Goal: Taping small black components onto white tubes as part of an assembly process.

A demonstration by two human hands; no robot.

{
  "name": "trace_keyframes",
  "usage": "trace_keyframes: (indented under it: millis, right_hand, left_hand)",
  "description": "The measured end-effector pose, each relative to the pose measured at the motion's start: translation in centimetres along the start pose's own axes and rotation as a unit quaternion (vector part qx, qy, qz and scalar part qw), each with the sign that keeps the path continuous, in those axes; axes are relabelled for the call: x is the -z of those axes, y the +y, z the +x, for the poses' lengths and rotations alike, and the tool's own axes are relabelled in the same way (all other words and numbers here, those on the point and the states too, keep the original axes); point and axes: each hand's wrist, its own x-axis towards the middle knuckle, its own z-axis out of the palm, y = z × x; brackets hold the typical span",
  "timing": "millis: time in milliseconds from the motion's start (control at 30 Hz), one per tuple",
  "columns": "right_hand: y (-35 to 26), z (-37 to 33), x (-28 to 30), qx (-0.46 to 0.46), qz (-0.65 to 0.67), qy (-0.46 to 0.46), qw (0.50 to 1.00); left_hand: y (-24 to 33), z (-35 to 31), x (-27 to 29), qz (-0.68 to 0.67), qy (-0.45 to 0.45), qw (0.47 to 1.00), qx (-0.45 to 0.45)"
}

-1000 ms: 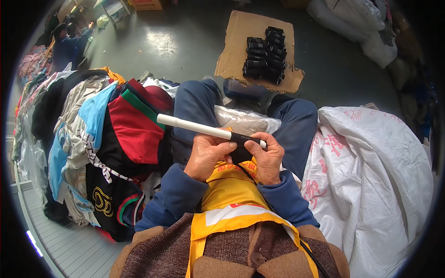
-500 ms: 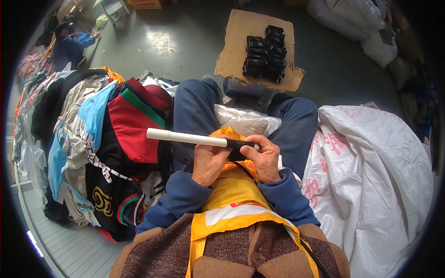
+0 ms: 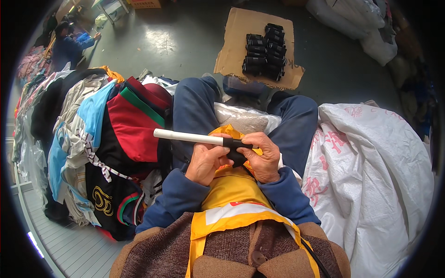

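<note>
Seated person, both hands at work above the lap. White tube [image 3: 185, 136] held level in front of the yellow apron [image 3: 236, 190], its bare end pointing left over the person's leg. Black cloth [image 3: 237, 149] is wrapped around the tube's right end, with a loose part hanging below it.

Left hand [image 3: 205, 162]: closed in a grip at the tube where white meets black, thumb and fingers at the cloth. Right hand [image 3: 261, 156]: fingers bent, pinching the cloth at the right end.

Writing: white woven sack [image 3: 371, 185] at the right carries large red printed characters, broken up by folds. Cardboard sheet [image 3: 232, 51] ahead of the knees has dark lettering at its right edge, only partly visible. Carton [image 3: 145, 3] at the top edge bears red print, cut off by the frame. Apron's white band has a small red mark, unclear. Black garment [image 3: 102, 201] at the left shows a gold curling emblem.

On the cardboard: black rolls [image 3: 266, 53] stacked in two columns, pale marks on them too small to read.

Left side: heaped clothes [image 3: 134, 129] in red, green, blue and grey. Clear plastic bag [image 3: 245, 121] between the knees. Another person [image 3: 67, 48] in blue, far upper left.
</note>
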Motion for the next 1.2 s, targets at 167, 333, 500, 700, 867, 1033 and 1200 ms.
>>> trace_keyframes:
  millis: [167,333,500,700,867,1033,1200]
  right_hand:
    - [0.0,0.5,0.1,0.128,-0.135,0.008,0.983]
    - [-3.4,2.1,1.4,0.192,-0.170,0.052,0.965]
    - [-4.3,2.9,2.3,0.075,0.003,0.099,0.992]
    - [-4.4,2.7,-0.8,-0.214,0.444,0.075,0.867]
    - [-4.6,2.8,-0.8,-0.288,0.526,0.111,0.792]
    - [-8.7,3.9,0.6,-0.182,0.452,0.108,0.867]
    - [-13.5,3.1,3.8,0.051,0.306,0.121,0.943]
  left_hand:
    - [0.9,-0.2,-1.1,-0.033,-0.019,0.999,0.016]
    - [3.0,-0.3,-3.5,0.002,-0.072,0.994,-0.077]
    - [6.4,-0.9,-5.9,0.043,-0.079,0.980,-0.180]
    - [4.7,-0.4,-5.9,0.094,-0.064,0.978,-0.175]
    - [3.7,0.1,-5.5,0.085,-0.022,0.977,-0.194]
    - [7.7,-2.7,-9.7,0.120,-0.108,0.963,-0.216]
    - [7.8,-5.4,-13.8,0.126,-0.231,0.933,-0.244]
